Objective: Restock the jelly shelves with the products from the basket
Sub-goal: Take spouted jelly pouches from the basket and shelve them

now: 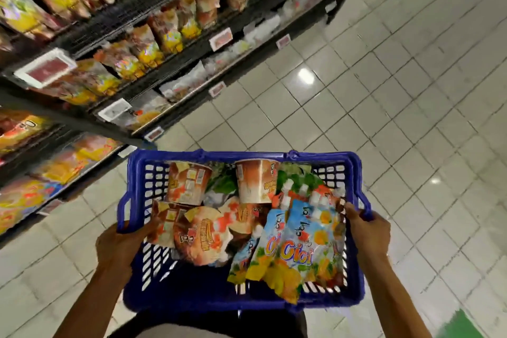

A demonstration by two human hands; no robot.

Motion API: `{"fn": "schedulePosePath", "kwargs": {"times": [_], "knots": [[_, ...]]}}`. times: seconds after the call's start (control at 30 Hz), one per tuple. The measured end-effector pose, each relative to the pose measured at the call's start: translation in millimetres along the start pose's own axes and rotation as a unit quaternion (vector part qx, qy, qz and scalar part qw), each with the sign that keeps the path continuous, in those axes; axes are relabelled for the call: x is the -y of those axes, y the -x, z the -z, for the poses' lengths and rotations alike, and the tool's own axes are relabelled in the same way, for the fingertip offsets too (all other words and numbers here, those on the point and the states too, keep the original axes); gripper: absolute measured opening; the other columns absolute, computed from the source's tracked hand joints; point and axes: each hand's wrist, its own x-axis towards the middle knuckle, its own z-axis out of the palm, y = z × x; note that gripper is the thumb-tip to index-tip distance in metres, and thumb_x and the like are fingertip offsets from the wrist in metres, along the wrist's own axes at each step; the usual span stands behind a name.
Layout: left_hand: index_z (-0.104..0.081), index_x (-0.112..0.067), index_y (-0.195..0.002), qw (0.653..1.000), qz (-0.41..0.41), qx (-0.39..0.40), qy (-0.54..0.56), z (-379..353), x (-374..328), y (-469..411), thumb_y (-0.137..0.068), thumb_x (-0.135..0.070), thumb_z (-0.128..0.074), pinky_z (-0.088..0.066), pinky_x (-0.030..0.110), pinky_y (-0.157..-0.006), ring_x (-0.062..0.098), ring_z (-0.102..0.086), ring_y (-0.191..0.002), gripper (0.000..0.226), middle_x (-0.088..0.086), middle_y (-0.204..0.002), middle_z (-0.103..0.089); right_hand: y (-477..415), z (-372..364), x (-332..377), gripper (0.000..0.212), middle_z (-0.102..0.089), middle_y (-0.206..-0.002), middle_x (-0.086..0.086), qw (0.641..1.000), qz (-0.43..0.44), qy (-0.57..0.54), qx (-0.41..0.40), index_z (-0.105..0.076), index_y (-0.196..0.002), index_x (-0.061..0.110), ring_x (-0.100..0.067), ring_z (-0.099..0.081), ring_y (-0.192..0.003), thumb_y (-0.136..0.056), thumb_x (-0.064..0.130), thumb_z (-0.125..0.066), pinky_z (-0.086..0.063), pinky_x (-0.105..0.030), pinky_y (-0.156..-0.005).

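You hold the basket [241, 155] out front, your left hand [120, 244] curled round its left rim, your right hand [369, 230] hooked over its right rim. Inside, cups [256, 181] lie at the far and left side, pouches [299, 244] at the right. The cups look light but crushable: take each round its wall. The pouches seem soft and slick, best pinched near the capped top. The shelves [131, 35], left of the basket, are too blurred to tell which holds jelly.
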Motion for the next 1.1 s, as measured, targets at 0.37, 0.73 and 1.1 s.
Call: {"fn": "schedulePosePath", "kwargs": {"times": [0.37,0.73,1.1], "knots": [[-0.058,-0.006,-0.065,0.981,0.145,-0.102,0.078,-136,-14,-7,-0.059,-0.041,-0.091,-0.039,0.029,-0.048,0.027,-0.051,-0.050,0.048,0.013,-0.057,-0.059,-205,-101,111,0.042,-0.067,-0.063,-0.009,0.968,0.097,0.149,0.177,-0.065,-0.071,0.013,-0.029,-0.065,-0.060,-0.080,0.054,-0.071,-0.055,-0.043,-0.064],[-0.068,-0.008,-0.086,0.962,0.223,-0.070,0.142,-279,8,-163,-0.058,-0.044,-0.090,-0.054,0.036,-0.067,0.026,-0.062,-0.070,0.051,0.011,-0.082,-0.068,-347,-300,134,0.042,-0.067,-0.071,-0.006,0.946,0.121,0.206,0.220,-0.064,-0.078,0.016,-0.023,-0.065,-0.063,-0.077,0.057,-0.072,-0.047,-0.028,-0.052],[-0.061,-0.011,-0.083,0.958,0.211,-0.088,0.172,-353,15,-279,-0.058,-0.037,-0.091,-0.048,0.026,-0.050,0.016,-0.060,-0.058,0.047,0.010,-0.082,-0.067,-417,-430,113,0.045,-0.066,-0.071,-0.005,0.946,0.136,0.197,0.218,-0.063,-0.080,0.015,-0.023,-0.065,-0.065,-0.075,0.059,-0.073,-0.051,-0.031,-0.056]]}}
